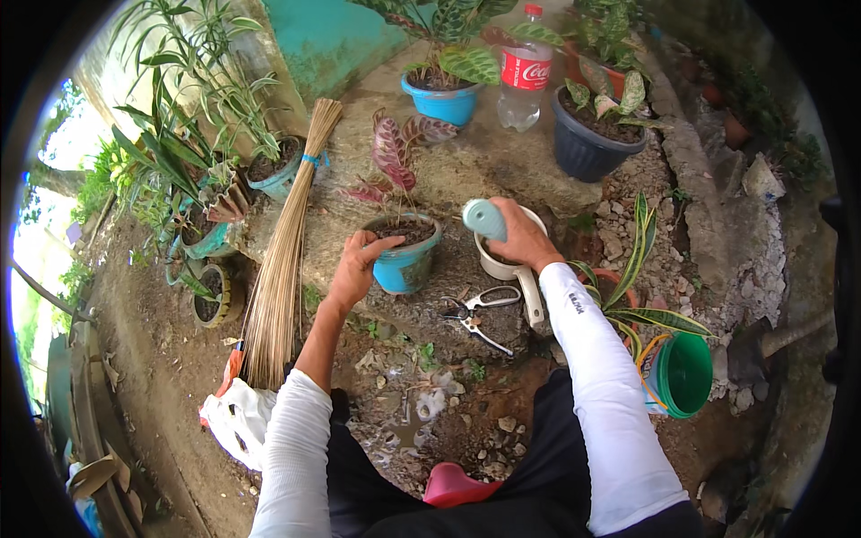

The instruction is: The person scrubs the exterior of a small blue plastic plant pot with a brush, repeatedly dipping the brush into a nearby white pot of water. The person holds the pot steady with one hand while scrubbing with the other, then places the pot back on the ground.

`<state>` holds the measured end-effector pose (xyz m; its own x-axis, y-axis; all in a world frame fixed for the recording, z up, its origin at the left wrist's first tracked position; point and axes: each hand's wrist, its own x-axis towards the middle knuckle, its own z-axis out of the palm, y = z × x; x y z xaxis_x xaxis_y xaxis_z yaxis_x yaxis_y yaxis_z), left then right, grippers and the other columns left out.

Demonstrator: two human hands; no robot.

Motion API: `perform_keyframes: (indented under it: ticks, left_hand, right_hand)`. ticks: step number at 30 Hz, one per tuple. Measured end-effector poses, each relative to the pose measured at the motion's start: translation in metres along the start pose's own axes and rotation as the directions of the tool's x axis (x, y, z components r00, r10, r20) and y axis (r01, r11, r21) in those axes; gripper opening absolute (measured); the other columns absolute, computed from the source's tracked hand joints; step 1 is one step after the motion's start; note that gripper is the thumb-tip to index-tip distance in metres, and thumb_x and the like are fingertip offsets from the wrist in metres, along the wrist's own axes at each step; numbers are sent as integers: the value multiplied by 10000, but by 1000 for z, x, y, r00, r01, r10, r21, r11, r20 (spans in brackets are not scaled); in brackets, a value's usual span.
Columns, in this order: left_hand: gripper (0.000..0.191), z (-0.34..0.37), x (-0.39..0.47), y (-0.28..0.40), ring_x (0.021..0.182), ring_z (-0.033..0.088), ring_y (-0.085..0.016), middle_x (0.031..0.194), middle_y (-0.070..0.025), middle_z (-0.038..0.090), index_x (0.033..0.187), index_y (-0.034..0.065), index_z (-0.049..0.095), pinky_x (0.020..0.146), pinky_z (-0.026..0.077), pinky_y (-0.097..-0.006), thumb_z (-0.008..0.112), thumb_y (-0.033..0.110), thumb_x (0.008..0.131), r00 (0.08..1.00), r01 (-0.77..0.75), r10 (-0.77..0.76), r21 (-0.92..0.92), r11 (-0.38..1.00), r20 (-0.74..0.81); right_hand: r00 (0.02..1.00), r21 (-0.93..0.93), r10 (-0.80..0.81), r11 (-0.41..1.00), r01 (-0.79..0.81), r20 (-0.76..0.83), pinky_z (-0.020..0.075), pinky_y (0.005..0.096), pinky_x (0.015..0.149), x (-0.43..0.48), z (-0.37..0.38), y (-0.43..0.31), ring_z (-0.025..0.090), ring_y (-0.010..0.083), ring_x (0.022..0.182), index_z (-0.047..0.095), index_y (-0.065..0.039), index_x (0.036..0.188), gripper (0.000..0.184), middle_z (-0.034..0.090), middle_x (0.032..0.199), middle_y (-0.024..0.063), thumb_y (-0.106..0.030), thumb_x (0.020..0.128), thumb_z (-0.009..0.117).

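Note:
My left hand [363, 259] rests at the left rim of a turquoise plastic pot [407, 265], a finger and thumb over its soil; whether it grips the rim is unclear. A plant with reddish patterned leaves [397, 153] grows in that pot. My right hand [525, 235] is closed around a pale teal handle-like object [485, 218], with its rounded end towards me. Its lower part is hidden over a white dipper [501, 267] that holds something dark. Just below the dipper, pruning shears [479, 315] with white handles lie spread on the stone.
A stick broom [286, 249] leans at the left beside a white plastic bag [241, 420]. Behind stand a blue pot [440, 102], a Coca-Cola bottle [525, 84] and a dark pot [592, 144]. At right are a snake plant [635, 262] and a tipped green bucket [686, 375].

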<state>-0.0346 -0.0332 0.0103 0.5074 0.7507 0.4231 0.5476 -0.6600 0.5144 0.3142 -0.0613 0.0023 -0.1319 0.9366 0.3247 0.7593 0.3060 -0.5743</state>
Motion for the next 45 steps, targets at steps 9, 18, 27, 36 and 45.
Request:
perform_keyframes:
  ticks: [9,18,27,36,45]
  left_hand:
    - [348,17,-8,28,1009,493,-335,1005,-124,491,1213,230,729,851,478,-451,680,116,887,992,4,20,190,982,-123]
    - [233,17,2,10,969,493,-288,943,-78,507,1080,172,783,836,462,-416,751,160,849,976,148,-148,-9,989,-159]
    - [239,6,-1,-17,918,539,-247,897,-69,537,1078,149,779,824,458,-384,728,89,853,976,172,-183,-95,981,-118]
    - [252,8,9,-13,939,499,-261,878,-62,516,1082,189,789,885,424,-403,735,117,846,980,165,-176,-108,980,-96]
    - [256,5,11,-25,866,500,-234,887,-60,488,1101,175,785,804,443,-383,718,88,870,976,195,-209,-185,963,-58]
  right_hand:
    - [908,-464,344,862,-203,241,467,440,1028,7,-7,28,549,350,1229,551,-79,1331,682,558,1321,178,-243,707,773]
    - [867,-512,469,793,-329,168,534,430,929,9,53,67,654,338,1104,660,-48,1165,530,689,1166,178,-170,680,836]
    - [918,-135,318,946,-293,238,508,412,959,30,-32,18,649,329,1090,666,-57,1229,715,680,1154,179,-132,552,884]
    - [877,-166,-479,861,480,50,428,446,966,9,44,-77,555,273,1089,584,-238,1283,670,554,1083,59,-67,673,801]
    - [860,-554,-505,737,387,-72,404,532,983,18,78,-55,530,281,1156,502,-251,1277,457,538,1121,67,-70,868,594]
